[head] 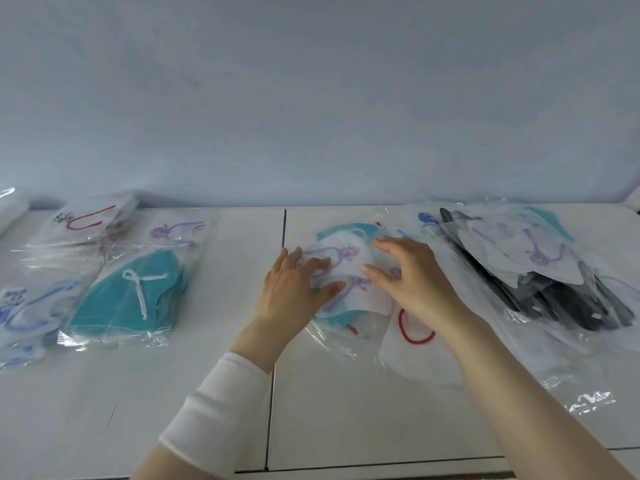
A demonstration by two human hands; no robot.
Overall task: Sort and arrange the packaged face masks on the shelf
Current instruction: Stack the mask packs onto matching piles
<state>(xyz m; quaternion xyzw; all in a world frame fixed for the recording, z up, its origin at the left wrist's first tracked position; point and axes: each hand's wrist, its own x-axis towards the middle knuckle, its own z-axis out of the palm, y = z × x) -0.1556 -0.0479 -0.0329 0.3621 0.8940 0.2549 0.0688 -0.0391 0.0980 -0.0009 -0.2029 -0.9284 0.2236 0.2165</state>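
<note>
Well left of the left hand [294,289], a teal mask packet [135,292] is laid on the shelf [346,410]. A white mask packet [349,275] is pressed under both hands, which are kept slightly apart with fingers flat. Just beyond the right hand [415,278], a mixed pile [554,271] is heaped.

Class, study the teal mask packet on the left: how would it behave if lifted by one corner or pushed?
The teal mask packet would probably flop: its clear film is wrinkled and the masks look soft. It looks thin and flat, so likely light. Glossy film on the smooth white shelf suggests it would slide easily.
</note>
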